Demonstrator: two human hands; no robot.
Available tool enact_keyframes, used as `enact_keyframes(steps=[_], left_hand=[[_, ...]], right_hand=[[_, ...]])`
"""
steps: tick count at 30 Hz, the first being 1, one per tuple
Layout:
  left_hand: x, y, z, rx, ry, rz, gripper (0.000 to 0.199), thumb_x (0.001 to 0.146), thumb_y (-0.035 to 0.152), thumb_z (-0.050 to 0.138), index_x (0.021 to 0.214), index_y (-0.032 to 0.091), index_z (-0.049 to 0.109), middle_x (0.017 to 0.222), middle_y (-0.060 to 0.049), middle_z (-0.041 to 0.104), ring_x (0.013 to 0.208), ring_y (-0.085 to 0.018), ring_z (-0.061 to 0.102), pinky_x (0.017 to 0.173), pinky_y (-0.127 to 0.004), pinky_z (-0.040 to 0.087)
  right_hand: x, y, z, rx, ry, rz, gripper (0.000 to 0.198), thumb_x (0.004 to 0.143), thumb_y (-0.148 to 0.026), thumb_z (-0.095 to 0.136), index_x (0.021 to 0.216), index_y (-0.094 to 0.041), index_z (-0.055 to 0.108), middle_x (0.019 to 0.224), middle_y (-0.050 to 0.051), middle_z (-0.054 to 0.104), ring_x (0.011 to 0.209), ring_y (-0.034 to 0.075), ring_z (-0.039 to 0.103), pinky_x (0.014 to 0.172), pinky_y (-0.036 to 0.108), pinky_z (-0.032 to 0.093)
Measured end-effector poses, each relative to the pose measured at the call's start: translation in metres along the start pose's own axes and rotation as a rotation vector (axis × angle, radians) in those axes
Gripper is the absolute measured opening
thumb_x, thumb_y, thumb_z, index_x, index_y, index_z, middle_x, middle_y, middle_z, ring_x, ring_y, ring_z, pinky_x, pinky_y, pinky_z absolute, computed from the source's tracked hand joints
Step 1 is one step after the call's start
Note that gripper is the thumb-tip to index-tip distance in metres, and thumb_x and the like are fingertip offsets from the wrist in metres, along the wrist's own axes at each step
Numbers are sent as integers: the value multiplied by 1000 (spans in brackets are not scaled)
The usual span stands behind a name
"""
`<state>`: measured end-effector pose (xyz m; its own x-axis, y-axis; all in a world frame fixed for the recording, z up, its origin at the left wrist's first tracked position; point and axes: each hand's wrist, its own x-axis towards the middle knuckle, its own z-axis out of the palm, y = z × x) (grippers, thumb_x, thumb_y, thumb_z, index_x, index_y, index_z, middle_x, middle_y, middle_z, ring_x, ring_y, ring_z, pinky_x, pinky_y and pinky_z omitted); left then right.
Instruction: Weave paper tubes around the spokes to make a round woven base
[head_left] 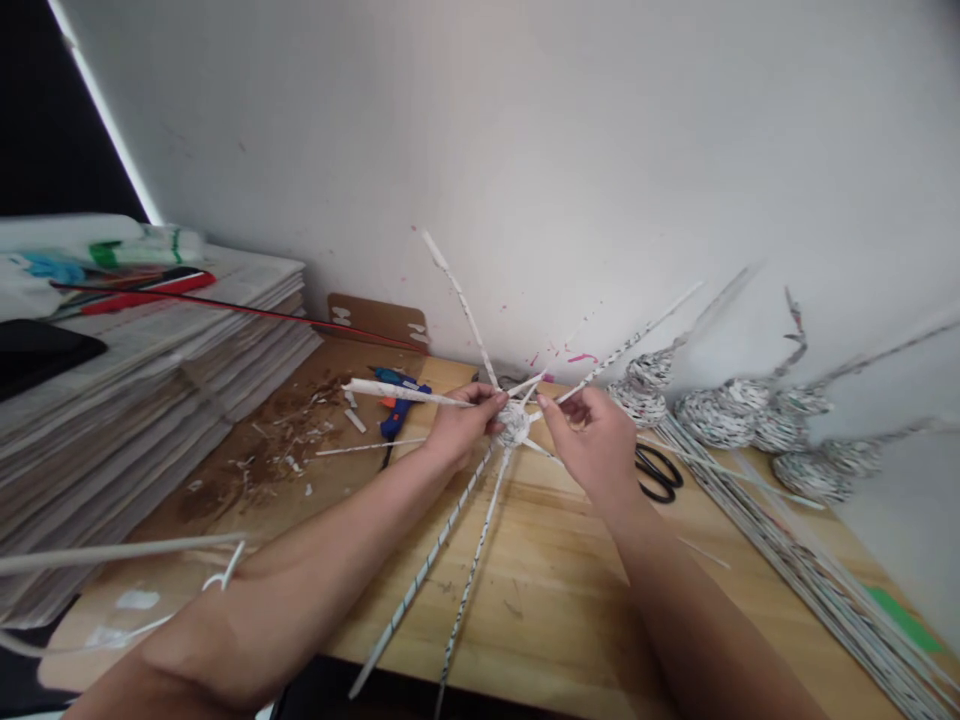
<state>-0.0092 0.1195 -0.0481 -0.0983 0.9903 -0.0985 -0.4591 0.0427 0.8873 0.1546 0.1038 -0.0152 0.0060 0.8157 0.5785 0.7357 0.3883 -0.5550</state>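
Between my hands is a small round woven paper base (514,425), with several rolled paper tubes (450,525) spreading out from it like spokes. My left hand (469,425) pinches the base at its left edge, thumb on top. On the other side my right hand (589,430) closes thumb and finger near a short paper end and a spoke that slants up to the right. Just what those right fingertips grip is partly hidden. Black-handled scissors (660,472) lie beside my right wrist, their blades out of sight.
A blue glue gun (396,415) rests behind my left forearm, near paper scraps (292,465). At left rises a tall newspaper stack (247,300). Several woven paper pieces (720,412) stand along the wall, right. Long paper tubes (795,560) lie on the wooden table (570,600).
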Motion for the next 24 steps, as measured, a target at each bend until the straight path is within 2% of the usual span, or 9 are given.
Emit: enact_keyframes(steps=[2,3,6,9,12,15,18,21,24], left_hand=[[0,0,0,-19,11,5,39,49,36,89,68,14,62,65,1,62,57,-9,56,48,-18,48],[0,0,0,-24,10,8,40,49,37,89,68,14,61,64,1,62,56,-9,56,48,-18,48],[-3,0,1,-18,-8,16,40,51,38,88,68,14,61,64,1,61,55,-8,55,49,-18,49],[-6,-1,2,6,-54,21,40,52,41,87,71,15,62,66,1,61,57,-9,56,50,-19,50],[-8,-2,2,33,-84,17,40,54,42,85,74,15,64,68,1,61,59,-10,57,48,-20,52],[-8,-1,1,82,-83,27,38,58,42,83,77,15,65,70,0,61,58,-10,57,43,-19,49],[-8,-1,0,121,-108,45,35,62,40,81,82,14,68,72,0,63,55,-10,56,40,-18,47],[-8,-1,0,146,-143,46,32,63,36,81,84,14,71,75,-2,66,56,-11,58,42,-18,47],[-9,1,1,180,-122,50,28,65,33,80,85,15,74,75,-4,69,55,-12,59,41,-18,45]], right_hand=[[0,3,1,31,-220,72,36,84,-53,61,71,-19,66,67,4,67,62,19,60,63,32,43],[-1,5,3,80,-318,108,37,84,-54,60,73,-20,68,68,4,68,62,19,60,62,31,42],[-2,10,15,392,-467,208,33,83,-51,62,89,-20,72,83,5,73,73,20,64,67,31,45],[-4,13,26,737,-451,324,30,80,-46,67,94,-19,73,85,5,73,74,19,63,68,30,46],[-6,14,32,893,-365,430,28,75,-42,73,88,-18,73,78,4,72,66,17,61,64,29,45],[-7,17,34,912,-337,477,26,72,-42,76,82,-18,74,73,3,70,60,15,57,58,27,42],[-6,22,35,873,-329,453,25,72,-42,75,81,-19,75,70,2,69,57,13,54,55,26,40],[-5,25,35,812,-331,418,26,73,-42,74,82,-18,76,69,3,68,58,14,54,55,26,40],[-5,24,33,811,-357,434,28,72,-43,75,83,-17,76,70,3,69,60,15,57,57,27,43]])
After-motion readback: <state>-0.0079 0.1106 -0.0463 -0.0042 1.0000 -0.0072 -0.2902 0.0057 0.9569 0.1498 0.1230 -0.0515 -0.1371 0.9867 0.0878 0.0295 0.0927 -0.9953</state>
